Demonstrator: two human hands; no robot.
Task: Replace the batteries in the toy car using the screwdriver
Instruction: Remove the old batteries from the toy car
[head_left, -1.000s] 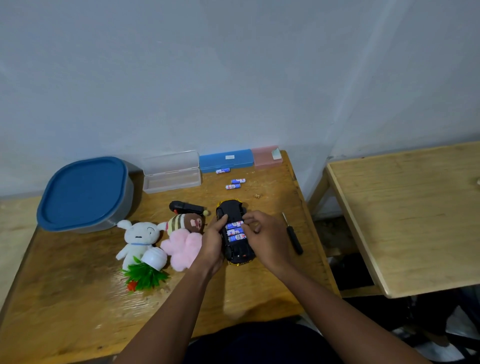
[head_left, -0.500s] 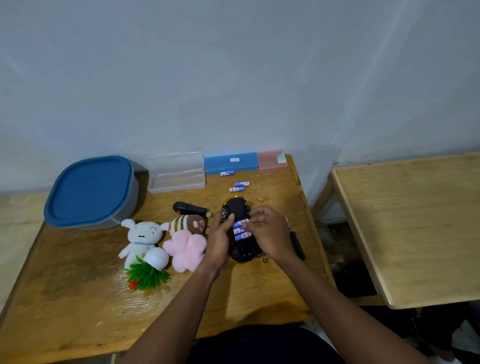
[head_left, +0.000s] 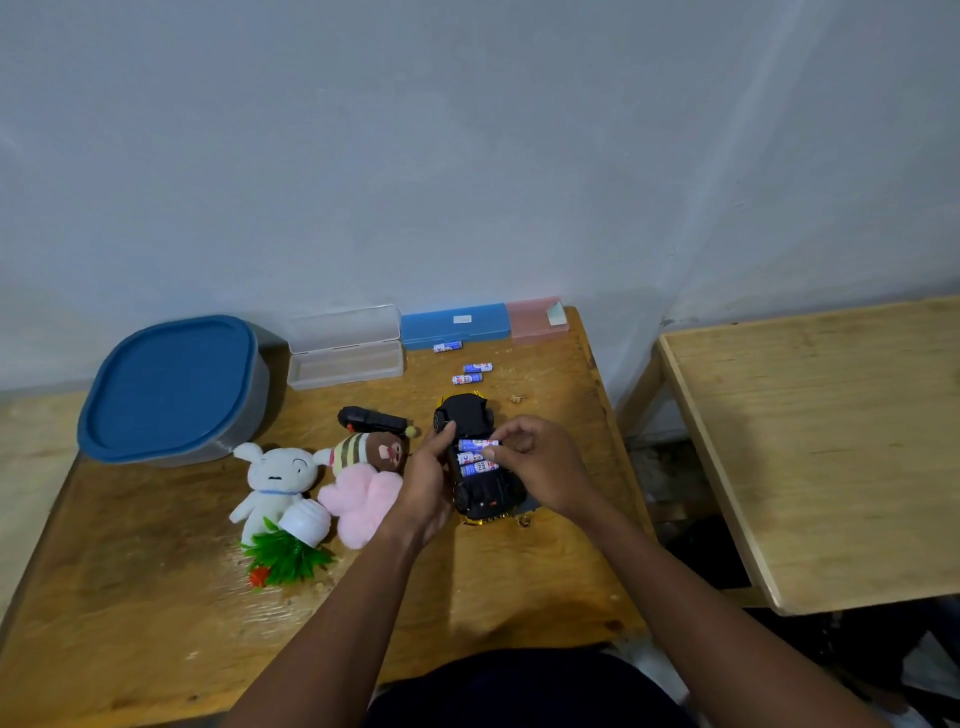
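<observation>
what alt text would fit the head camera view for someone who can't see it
Two bare hands work on an upturned black toy car on a wooden table: the left hand steadies its side while the right hand fingers three blue-and-white batteries in its open compartment. Three loose batteries, plush toys and plastic boxes lie around.

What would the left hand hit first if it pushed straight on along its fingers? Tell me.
Probably the front wheel of the toy car, just past the left hand's fingers. Beyond that lie the loose batteries; depth is uncertain.
</observation>
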